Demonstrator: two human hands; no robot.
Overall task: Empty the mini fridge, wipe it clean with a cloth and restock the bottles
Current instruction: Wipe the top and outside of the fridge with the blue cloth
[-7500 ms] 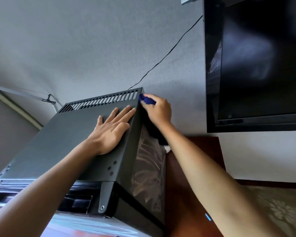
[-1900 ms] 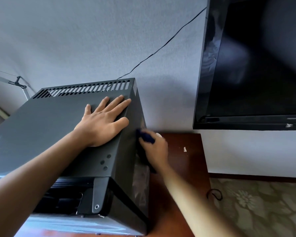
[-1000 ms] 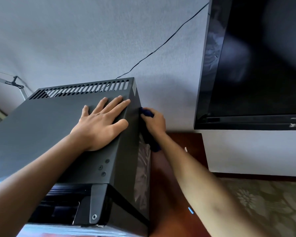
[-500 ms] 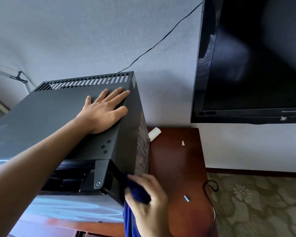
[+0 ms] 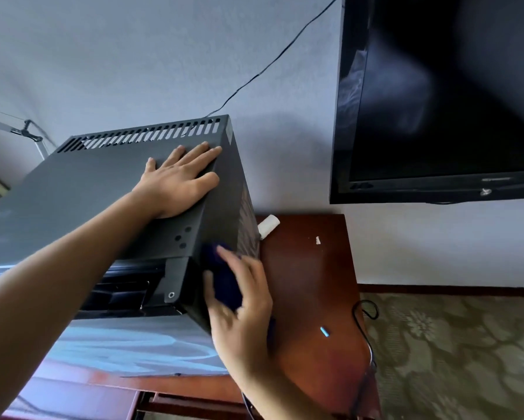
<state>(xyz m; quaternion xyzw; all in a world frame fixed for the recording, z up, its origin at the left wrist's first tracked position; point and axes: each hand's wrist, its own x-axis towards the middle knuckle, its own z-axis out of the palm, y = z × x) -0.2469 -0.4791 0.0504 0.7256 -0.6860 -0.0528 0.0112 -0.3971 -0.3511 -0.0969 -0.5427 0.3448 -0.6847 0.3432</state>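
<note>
Left hand (image 5: 179, 183) lies flat, fingers spread, atop the mini fridge (image 5: 82, 192); right hand (image 5: 242, 313) presses a blue cloth (image 5: 224, 283) against its right side.

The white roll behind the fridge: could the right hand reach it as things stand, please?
Probably yes. The right hand presses the cloth on the fridge side, and the roll lies farther back on the bare wooden table with nothing between; the cloth occupies that hand.
</note>
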